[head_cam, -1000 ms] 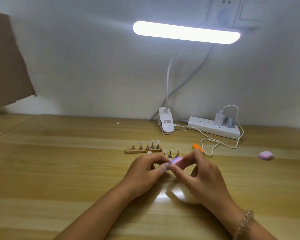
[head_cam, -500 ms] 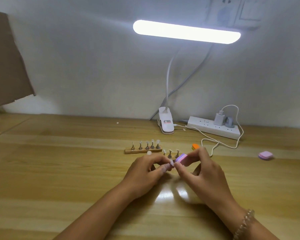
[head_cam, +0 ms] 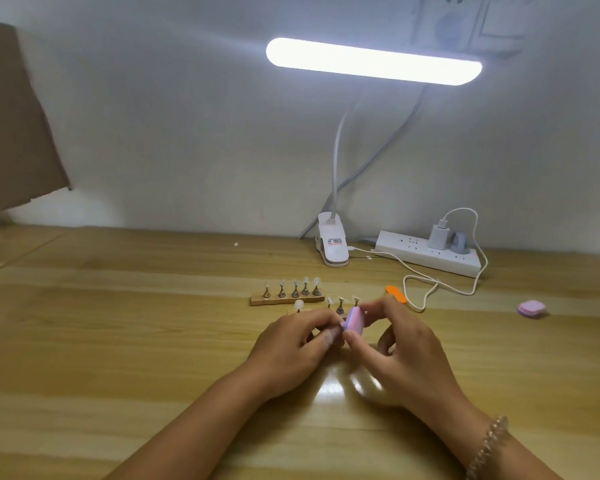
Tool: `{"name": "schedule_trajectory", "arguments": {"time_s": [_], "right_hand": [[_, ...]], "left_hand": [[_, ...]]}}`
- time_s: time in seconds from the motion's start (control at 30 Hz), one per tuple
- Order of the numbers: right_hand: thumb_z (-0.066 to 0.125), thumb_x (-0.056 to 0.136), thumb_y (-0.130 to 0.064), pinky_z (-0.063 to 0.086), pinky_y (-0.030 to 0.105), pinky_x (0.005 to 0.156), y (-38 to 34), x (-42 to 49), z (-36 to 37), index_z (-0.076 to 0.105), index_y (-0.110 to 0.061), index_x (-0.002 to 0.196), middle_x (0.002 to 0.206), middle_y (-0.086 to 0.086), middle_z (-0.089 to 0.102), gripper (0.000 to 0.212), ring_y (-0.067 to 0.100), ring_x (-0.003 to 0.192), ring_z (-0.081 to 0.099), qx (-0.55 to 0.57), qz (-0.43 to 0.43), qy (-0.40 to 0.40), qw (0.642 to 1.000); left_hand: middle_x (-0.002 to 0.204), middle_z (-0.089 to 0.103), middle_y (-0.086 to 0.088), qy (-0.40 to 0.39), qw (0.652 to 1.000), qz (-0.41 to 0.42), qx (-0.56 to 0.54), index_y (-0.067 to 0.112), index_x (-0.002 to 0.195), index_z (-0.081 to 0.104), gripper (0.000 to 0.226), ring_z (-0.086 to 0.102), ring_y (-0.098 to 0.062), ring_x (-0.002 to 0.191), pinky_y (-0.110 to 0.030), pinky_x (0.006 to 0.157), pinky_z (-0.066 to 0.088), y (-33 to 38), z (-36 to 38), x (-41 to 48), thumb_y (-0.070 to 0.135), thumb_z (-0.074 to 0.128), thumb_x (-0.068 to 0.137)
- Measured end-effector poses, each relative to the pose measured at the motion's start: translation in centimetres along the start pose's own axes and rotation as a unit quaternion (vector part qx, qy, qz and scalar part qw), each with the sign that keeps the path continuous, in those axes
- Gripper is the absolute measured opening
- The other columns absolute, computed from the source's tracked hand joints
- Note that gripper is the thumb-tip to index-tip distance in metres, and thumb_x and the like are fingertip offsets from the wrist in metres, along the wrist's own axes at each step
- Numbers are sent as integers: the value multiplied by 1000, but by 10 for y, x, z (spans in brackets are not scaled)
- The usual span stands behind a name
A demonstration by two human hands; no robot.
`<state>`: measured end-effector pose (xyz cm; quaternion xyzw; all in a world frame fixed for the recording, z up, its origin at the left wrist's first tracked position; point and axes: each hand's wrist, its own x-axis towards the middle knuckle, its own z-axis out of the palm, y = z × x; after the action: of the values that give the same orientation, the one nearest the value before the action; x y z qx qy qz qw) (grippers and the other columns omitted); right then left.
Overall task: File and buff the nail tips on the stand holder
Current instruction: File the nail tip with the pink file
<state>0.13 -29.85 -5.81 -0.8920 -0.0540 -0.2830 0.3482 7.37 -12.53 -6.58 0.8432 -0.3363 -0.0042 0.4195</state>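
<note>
My right hand (head_cam: 399, 344) pinches a small pink-and-purple buffer block (head_cam: 354, 322) between thumb and fingers. My left hand (head_cam: 295, 344) pinches something small against the block; its fingers hide it. Behind the hands a wooden stand holder (head_cam: 286, 299) carries several metal pegs with pale nail tips. A second row of pegs with nail tips (head_cam: 340, 306) stands just beyond my fingers, its base mostly hidden. One more tip (head_cam: 298, 304) shows above my left knuckles.
An orange nail file (head_cam: 395, 293) lies right of the pegs. A pink buffer (head_cam: 531, 309) sits at the far right. A clip lamp base (head_cam: 333, 244), a power strip (head_cam: 430, 254) and a looping white cable (head_cam: 426, 289) lie along the wall.
My right hand has turned the buffer block more upright against the piece in my left fingers, shifting it slightly right and back. The left hand has hardly moved.
</note>
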Motion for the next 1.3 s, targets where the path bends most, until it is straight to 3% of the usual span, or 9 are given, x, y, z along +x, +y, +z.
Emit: {"name": "schedule_trajectory", "arguments": {"time_s": [0.2,0.33,0.5,0.63,0.73,0.9,1.03,1.17,1.3], "right_hand": [[69,75,-54,52,37,62,2,2,0,59,-34,90,90,-20,66,27,11,58,58,6,17,2,1000],[65,75,-58,50,34,56,-6,-3,2,55,-35,94,93,-21,62,32,12,58,57,-20,-38,-24,999],[70,76,-49,52,37,62,2,1,-1,54,-32,95,93,-20,62,30,6,60,57,-22,4,19,1000],[70,73,-53,50,33,58,-3,-1,2,52,-32,91,93,-18,62,33,10,59,57,-3,-20,-18,1000],[76,74,-45,49,34,58,4,4,0,51,-32,91,91,-17,61,33,13,57,56,-8,12,32,999],[73,75,-40,48,31,55,4,2,-1,53,-32,92,92,-20,62,28,15,52,54,22,8,29,999],[76,76,-38,52,39,60,6,3,-1,54,-32,99,96,-24,63,32,14,54,59,40,27,-10,999],[70,72,-51,47,28,56,-2,-5,2,53,-32,99,91,-23,63,37,2,59,56,-16,-40,-37,998],[76,72,-49,50,36,58,2,2,1,51,-32,91,86,-19,64,35,11,57,56,-9,20,9,1000]], "left_hand": [[93,69,18,1,1000,-9,2,31,103,69,20,61,-11,81,-37,80,51,2,0,1,33,51,94],[94,70,16,-6,1000,-6,-15,32,102,68,27,63,-14,88,-40,79,51,4,-2,0,35,45,89],[82,65,23,-2,1000,-1,-16,34,91,64,16,59,-4,80,-35,75,47,2,-1,1,34,50,96],[88,68,18,-6,1000,-5,-10,31,99,67,23,62,-12,85,-39,79,49,4,-3,1,38,46,92],[88,70,22,-8,1000,-5,2,37,94,67,15,63,-6,85,-35,80,50,2,-1,1,32,54,100],[89,70,26,-7,1000,2,20,42,92,65,18,61,1,82,-28,76,46,1,-1,1,30,55,100],[88,69,21,-5,1000,-4,17,41,89,61,16,63,-8,85,-38,82,51,3,-1,1,32,52,100],[88,66,17,-5,1000,-7,14,33,99,64,19,60,-13,84,-42,80,50,4,-1,0,37,46,94],[89,68,20,-7,1000,-9,22,33,102,66,17,62,-7,83,-36,78,50,3,-1,1,37,50,97]]}}
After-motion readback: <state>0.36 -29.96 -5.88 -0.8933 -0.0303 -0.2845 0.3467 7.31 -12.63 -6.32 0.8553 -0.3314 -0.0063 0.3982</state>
